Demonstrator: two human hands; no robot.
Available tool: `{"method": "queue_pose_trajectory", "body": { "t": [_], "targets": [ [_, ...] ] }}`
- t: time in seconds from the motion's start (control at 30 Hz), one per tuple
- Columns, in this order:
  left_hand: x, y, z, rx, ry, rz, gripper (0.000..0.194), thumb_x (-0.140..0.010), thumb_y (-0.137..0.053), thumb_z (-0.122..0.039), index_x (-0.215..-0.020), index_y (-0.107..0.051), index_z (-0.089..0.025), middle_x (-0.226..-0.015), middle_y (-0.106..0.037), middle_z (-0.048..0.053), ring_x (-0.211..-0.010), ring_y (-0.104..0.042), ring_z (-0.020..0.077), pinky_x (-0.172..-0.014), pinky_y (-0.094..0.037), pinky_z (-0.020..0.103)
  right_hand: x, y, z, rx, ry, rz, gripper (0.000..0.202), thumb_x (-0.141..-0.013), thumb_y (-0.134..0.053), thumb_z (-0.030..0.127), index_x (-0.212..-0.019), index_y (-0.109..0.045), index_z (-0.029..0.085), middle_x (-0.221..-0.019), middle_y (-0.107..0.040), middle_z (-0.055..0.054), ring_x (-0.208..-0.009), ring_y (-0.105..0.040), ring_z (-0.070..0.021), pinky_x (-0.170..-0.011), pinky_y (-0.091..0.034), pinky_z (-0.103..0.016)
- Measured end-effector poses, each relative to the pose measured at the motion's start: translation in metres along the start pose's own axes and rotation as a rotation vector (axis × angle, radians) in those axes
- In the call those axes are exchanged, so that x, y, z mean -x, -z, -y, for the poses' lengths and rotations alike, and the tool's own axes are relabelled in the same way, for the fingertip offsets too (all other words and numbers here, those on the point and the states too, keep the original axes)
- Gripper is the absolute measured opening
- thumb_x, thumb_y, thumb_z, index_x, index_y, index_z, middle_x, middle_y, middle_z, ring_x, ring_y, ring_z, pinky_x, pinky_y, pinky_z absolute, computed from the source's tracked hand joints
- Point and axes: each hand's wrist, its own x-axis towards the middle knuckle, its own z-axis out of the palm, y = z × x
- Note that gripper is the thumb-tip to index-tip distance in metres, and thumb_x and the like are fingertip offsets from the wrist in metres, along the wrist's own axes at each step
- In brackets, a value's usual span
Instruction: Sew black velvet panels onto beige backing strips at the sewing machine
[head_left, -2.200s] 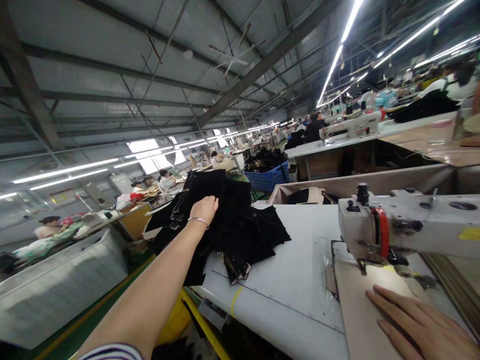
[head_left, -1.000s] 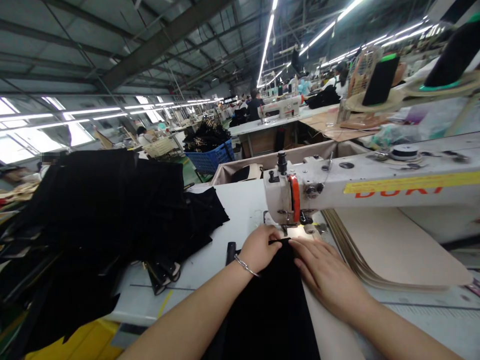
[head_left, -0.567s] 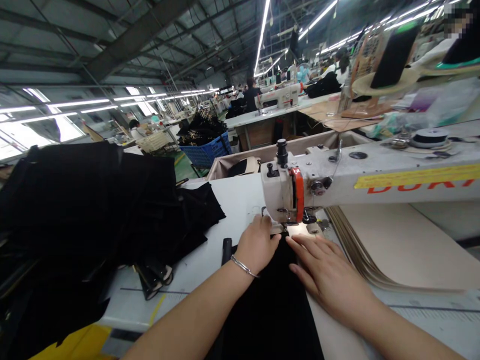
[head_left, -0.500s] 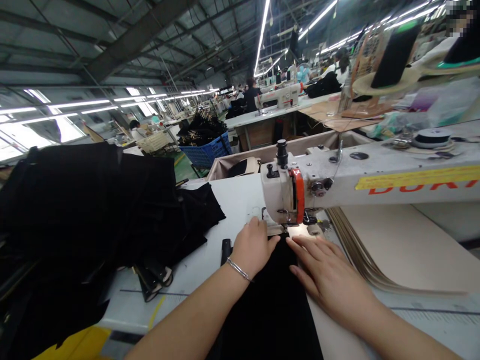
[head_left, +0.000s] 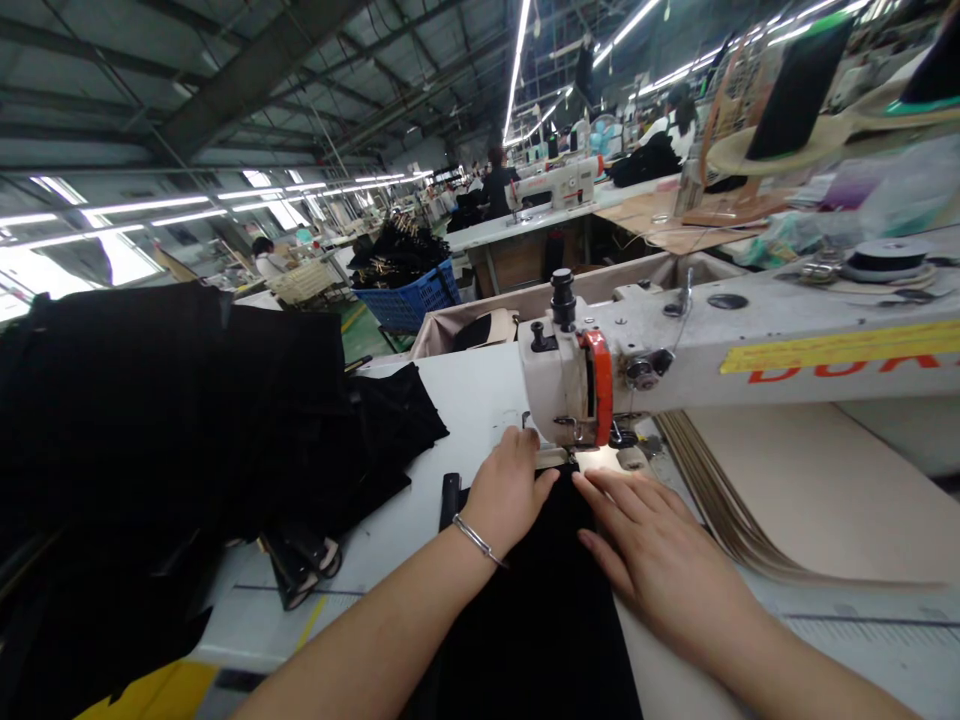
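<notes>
at the machine [head_left: 697,350], the cloth [head_left: 547,620] lies under the left hand [head_left: 506,492], whose grip i cannot tell; the right hand [head_left: 656,540] rests flat, fingers extended, along the cloth's edge.

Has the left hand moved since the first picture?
Yes: the left hand has moved rightward, off the black cloth pile, to close by the sewing machine.

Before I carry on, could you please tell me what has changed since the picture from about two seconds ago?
The left hand has let go of the black pile and moved rightward to the sewing machine. A black piece now lies under it there. The right hand has moved forward to the piece's right edge. The black pile remains on the left, the blue basket beyond.
</notes>
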Motion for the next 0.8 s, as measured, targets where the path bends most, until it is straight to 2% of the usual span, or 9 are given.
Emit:
{"method": "queue_pose_trajectory", "body": {
  "t": [0.13, 0.3, 0.4, 0.5, 0.57, 0.67, 0.8],
  "targets": [
    [-0.003, -0.005, -0.006, 0.065, -0.075, 0.034, 0.013, -0.088, -0.051, -0.014, -0.098, -0.058, -0.020, -0.103, -0.059, 0.006, -0.095, -0.057, 0.0209, -0.082, -0.049, 0.032, 0.000, -0.002, -0.002, -0.004, -0.007, 0.018, 0.050, -0.094, -0.045, 0.042, -0.139, -0.045, 0.021, -0.134, -0.054, -0.008, -0.121, -0.048, -0.0253, -0.104, -0.038, -0.046],
    [-0.008, -0.008, -0.008, 0.053, -0.041, 0.029, 0.012, -0.088, -0.050, -0.012, -0.095, -0.058, -0.018, -0.101, -0.060, 0.008, -0.091, -0.058, 0.0215, -0.080, -0.050, 0.033, -0.001, -0.003, -0.004, -0.007, -0.020, 0.043, 0.052, -0.094, -0.044, 0.044, -0.141, -0.042, 0.021, -0.134, -0.054, -0.008, -0.120, -0.048, -0.0264, -0.102, -0.039, -0.047],
    [-0.001, 0.000, -0.011, 0.035, -0.099, 0.014, 0.014, -0.089, -0.051, -0.012, -0.097, -0.060, -0.018, -0.105, -0.061, 0.008, -0.100, -0.056, 0.0236, -0.089, -0.048, 0.038, 0.000, -0.002, -0.005, -0.025, -0.020, 0.032, 0.052, -0.093, -0.046, 0.044, -0.141, -0.042, 0.022, -0.132, -0.055, -0.008, -0.120, -0.049, -0.0265, -0.102, -0.039, -0.047],
    [0.015, 0.009, -0.014, 0.096, -0.274, 0.111, 0.013, -0.091, -0.055, -0.018, -0.102, -0.061, -0.018, -0.112, -0.062, 0.007, -0.109, -0.055, 0.0232, -0.099, -0.045, 0.040, 0.001, 0.000, -0.006, -0.073, -0.013, 0.010, 0.046, -0.093, -0.048, 0.042, -0.135, -0.048, 0.022, -0.131, -0.056, -0.007, -0.120, -0.049, -0.0238, -0.104, -0.039, -0.044],
    [0.025, 0.012, -0.014, 0.127, -0.341, 0.150, 0.022, -0.091, -0.057, -0.022, -0.112, -0.059, -0.017, -0.120, -0.061, 0.007, -0.116, -0.054, 0.0225, -0.106, -0.042, 0.040, 0.002, 0.000, -0.006, -0.091, -0.008, 0.005, 0.044, -0.093, -0.048, 0.042, -0.132, -0.050, 0.023, -0.131, -0.056, -0.006, -0.121, -0.049, -0.0229, -0.105, -0.038, -0.043],
    [0.033, 0.009, -0.010, 0.121, -0.351, 0.127, 0.031, -0.091, -0.057, -0.020, -0.121, -0.054, -0.016, -0.131, -0.056, 0.008, -0.126, -0.048, 0.0222, -0.115, -0.033, 0.043, 0.002, -0.002, -0.006, -0.077, -0.014, -0.005, 0.044, -0.093, -0.049, 0.040, -0.133, -0.049, 0.024, -0.131, -0.055, -0.007, -0.121, -0.049, -0.0240, -0.105, -0.038, -0.044],
    [0.034, 0.003, -0.006, 0.115, -0.336, 0.117, 0.033, -0.092, -0.054, -0.019, -0.125, -0.051, -0.018, -0.134, -0.054, 0.008, -0.129, -0.047, 0.0218, -0.117, -0.029, 0.046, 0.002, -0.002, -0.005, -0.055, -0.021, -0.016, 0.045, -0.092, -0.049, 0.040, -0.134, -0.049, 0.024, -0.131, -0.056, -0.008, -0.120, -0.050, -0.0250, -0.102, -0.041, -0.045]
  ]
}}
